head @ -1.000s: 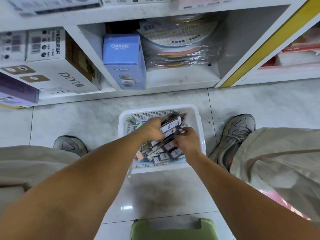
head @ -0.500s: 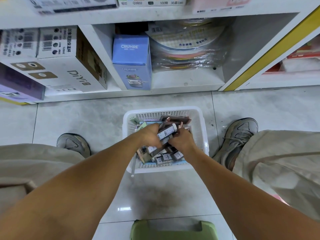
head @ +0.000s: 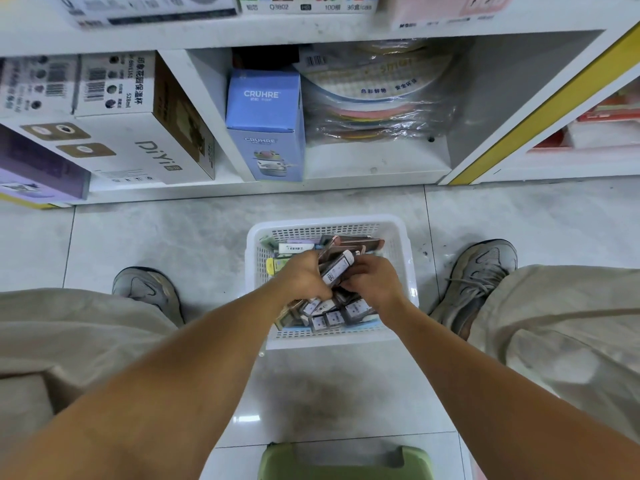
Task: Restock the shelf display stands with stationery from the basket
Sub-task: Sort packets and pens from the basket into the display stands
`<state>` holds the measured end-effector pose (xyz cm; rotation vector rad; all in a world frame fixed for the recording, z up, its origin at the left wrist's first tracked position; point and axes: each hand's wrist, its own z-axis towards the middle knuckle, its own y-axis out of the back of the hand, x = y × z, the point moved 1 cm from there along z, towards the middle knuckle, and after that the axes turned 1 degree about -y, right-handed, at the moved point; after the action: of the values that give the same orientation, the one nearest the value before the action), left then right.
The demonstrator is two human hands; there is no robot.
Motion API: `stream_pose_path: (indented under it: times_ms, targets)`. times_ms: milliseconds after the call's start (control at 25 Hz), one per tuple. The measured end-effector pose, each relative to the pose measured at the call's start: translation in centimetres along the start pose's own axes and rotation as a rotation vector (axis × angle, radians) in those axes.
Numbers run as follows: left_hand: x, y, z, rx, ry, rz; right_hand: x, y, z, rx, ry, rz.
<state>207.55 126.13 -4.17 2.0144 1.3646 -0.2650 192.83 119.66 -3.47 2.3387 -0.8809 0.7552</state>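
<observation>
A: Head view, taken from near to far with the white basket as the landmark: just nearer than it, at the bottom edge, a green plastic stool with a rounded rim is seen, and glossy grey floor tiles lie under both.

B: And the grips?

A: Both hands are held inside the basket, close together over its middle. The left hand is curled round a bundle of slim packets, a barcode label showing on the top one. The right hand is curled against the same bundle from the other side; a grasp on it is judged likely.

B: How should the gathering be done well?

A: The packets are best squared up end to end before being lifted, so that none is spilled. They look smooth and slippery, probably film-wrapped card, so a firm clasp from both sides is advised.

B: What else is in the basket?

A: Loose stationery packets are heaped against its near wall, with paler ones toward the far wall. The basket is rigid plastic mesh.

B: Beyond it?

A: A white shelf unit is seen, holding a blue CRUHRE box, cardboard DiYi boxes to that box's left, and film-wrapped coloured discs to its right. No display stand can be made out.
</observation>
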Motion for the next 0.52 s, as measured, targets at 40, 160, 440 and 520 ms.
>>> stream_pose_path:
  times_ms: [40, 160, 440, 520]
  targets:
    - [0.3, 0.7, -0.2, 0.029, 0.012, -0.071, 0.3, 0.2, 0.2, -0.046, -0.012, -0.028]
    - [0.8, 2.8, -1.6, 0.132, 0.024, -0.239, 1.4, 0.8, -0.2, -0.184, 0.012, -0.101]
    - [0.8, 5.1, -4.5, 0.228, -0.040, -0.444, 3.4, 0.9, -1.3, -0.064, 0.041, -0.025]
    - [0.6, 5.9, -5.3, 0.218, -0.040, -0.480, 3.9, 1.2, -1.8, -0.063, 0.080, -0.144]
